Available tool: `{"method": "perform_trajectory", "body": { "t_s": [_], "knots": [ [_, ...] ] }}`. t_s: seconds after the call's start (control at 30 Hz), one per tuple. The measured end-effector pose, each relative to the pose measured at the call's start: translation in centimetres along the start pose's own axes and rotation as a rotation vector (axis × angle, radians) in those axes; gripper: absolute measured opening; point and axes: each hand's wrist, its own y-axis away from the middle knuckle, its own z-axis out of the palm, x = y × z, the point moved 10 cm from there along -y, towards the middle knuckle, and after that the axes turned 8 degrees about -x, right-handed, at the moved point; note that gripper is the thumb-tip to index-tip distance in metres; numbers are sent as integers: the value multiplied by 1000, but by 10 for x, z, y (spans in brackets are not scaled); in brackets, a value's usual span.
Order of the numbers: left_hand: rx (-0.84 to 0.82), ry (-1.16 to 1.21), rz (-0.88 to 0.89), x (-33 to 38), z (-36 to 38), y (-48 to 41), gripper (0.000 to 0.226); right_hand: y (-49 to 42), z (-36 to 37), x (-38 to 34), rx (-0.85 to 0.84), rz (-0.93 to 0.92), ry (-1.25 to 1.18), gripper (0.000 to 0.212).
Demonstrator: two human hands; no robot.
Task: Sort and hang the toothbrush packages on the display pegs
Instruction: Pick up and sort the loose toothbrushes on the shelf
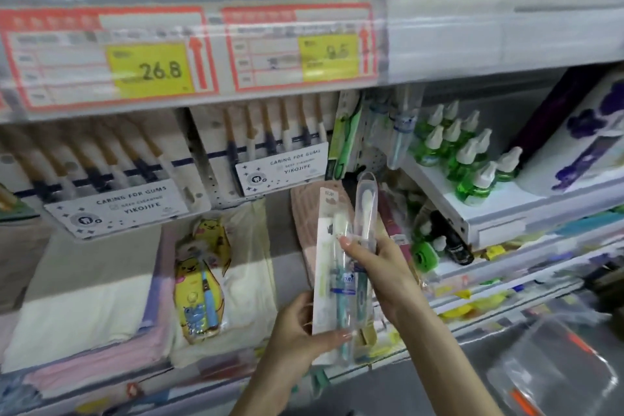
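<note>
In the head view, the left hand (297,328) pinches the lower end of a carded toothbrush pack (325,267), thumb on the front and fingers behind. The right hand (383,268) is curled round a clear-cased toothbrush (365,209), its thumb pressed on the case's face. The two packs overlap, held in the air just in front of the shelf bay. They sit below the hanging green toothbrush pack (343,135) and the clear tube packs (402,125), and to the right of the YIKOJIFE multipack boxes (281,159). The step in hand looks like parting the two by type. To do it well, the right hand would draw the case clear while the left keeps the card steady, and each pack would then go to the peg with matching stock. The pegs themselves are too blurred to make out, so the hook should be sighted before pushing a hang hole on. Both packs stand nearly upright, long axis vertical, with the bristle heads and hang ends up toward the hanging rows. The case's top leans a little right.
</note>
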Motion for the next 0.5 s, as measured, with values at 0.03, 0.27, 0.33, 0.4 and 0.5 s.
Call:
{"method": "perform_trajectory", "body": {
  "t_s": [0.03, 0.27, 0.33, 0.4, 0.5],
  "knots": [
    [26, 19, 16, 4, 15, -8, 46, -7, -14, -9, -32, -21, 54, 26],
    [118, 132, 52, 17, 73, -27, 36, -20, -61, -36, -199, -41, 80, 8],
    [137, 161, 65, 16, 84, -28, 37, -21, -71, -37, -240, -16, 30, 14],
    [147, 179, 80, 14, 92, -28, 38, -24, -83, -40, -265, -24, -13, 22],
    [129, 193, 132, 12, 97, -29, 40, -22, -95, -51, -342, -85, 8, 26]
  ]
}}
